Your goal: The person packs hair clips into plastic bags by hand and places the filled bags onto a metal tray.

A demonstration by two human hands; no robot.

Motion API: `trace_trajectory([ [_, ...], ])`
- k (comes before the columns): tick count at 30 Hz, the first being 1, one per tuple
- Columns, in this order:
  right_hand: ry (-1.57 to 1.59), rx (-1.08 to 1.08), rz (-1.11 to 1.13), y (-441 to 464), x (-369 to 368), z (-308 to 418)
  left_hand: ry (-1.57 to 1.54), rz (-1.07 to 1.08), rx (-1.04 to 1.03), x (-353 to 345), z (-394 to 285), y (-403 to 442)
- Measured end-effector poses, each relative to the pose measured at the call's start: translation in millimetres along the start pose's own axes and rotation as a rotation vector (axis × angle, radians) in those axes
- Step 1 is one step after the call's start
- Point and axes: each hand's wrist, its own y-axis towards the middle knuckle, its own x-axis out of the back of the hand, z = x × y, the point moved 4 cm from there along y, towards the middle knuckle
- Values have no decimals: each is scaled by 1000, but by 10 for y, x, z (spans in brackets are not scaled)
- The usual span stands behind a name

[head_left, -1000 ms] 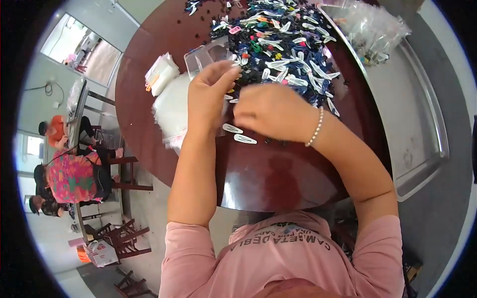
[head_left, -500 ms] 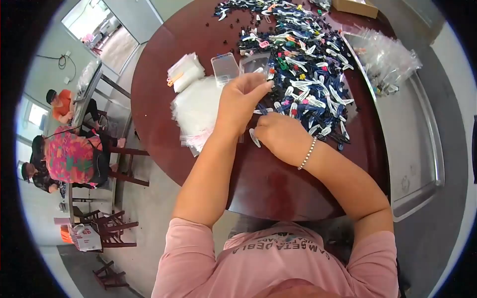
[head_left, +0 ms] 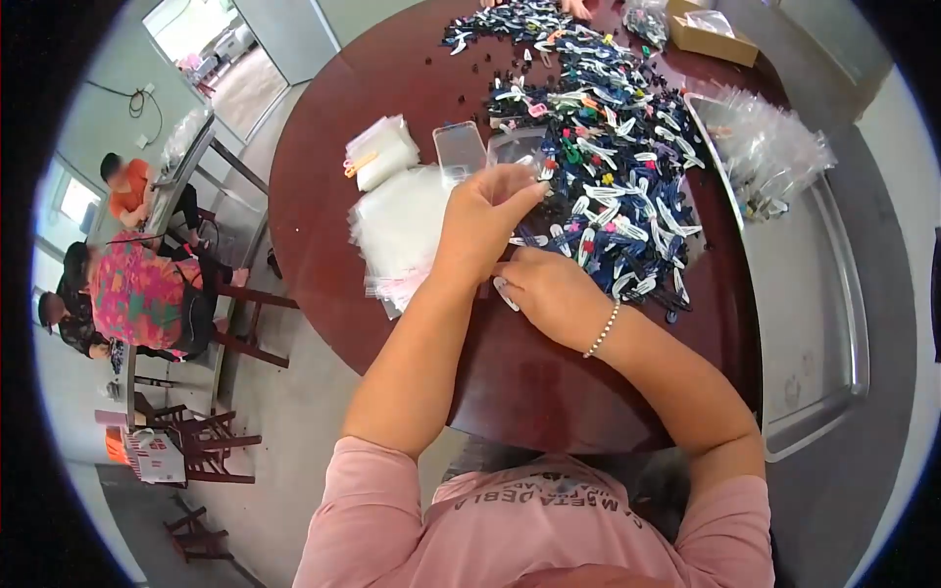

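The left hand (head_left: 487, 204) is raised just beside the near left edge of the hair clip pile (head_left: 608, 186), its thumb and fingertips drawn close together; whether they pinch anything is too small to tell. The right hand (head_left: 559, 296), with a beaded bracelet (head_left: 602, 329) at the wrist, is low over the dark red round counter (head_left: 549, 392), fingers curled. A white snap clip (head_left: 506, 294) lies at its fingertips, apart from the pile; I cannot tell whether the fingers grip it. The pile mixes white and dark blue clips with a few coloured pieces. Left of it are 2 clear plastic boxes (head_left: 459, 149), and beside them clear plastic bags (head_left: 400, 223) in stacks, with an orange clip (head_left: 361, 165) on the upper stack. To the right, filled bags (head_left: 769, 147) lie on a metal tray (head_left: 814, 323). A cardboard box (head_left: 714, 39) stands at the far side, near a co-worker's hand (head_left: 576, 9).
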Motion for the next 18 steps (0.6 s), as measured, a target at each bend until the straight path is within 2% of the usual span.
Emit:
trace_trajectory([
  [3,50,-27,12,-8,-68,-15,30,13,13,-2,12,-5],
  [6,-29,7,46,-6,-108,-50,29,4,-14,-1,22,-14],
  [9,-4,75,-21,1,-54,-38,26,10,-12,-9,21,-23],
  [12,24,41,-33,6,150,-42,26,-1,-6,-9,17,-19],
  [14,31,54,9,4,263,-48,23,8,-7,-20,-1,-27],
  [16,62,182,206,-36,260,12,23,22,-3,-20,-23,-40],
  [18,39,149,216,-61,184,41,95,33,-6,-25,-34,-36],
])
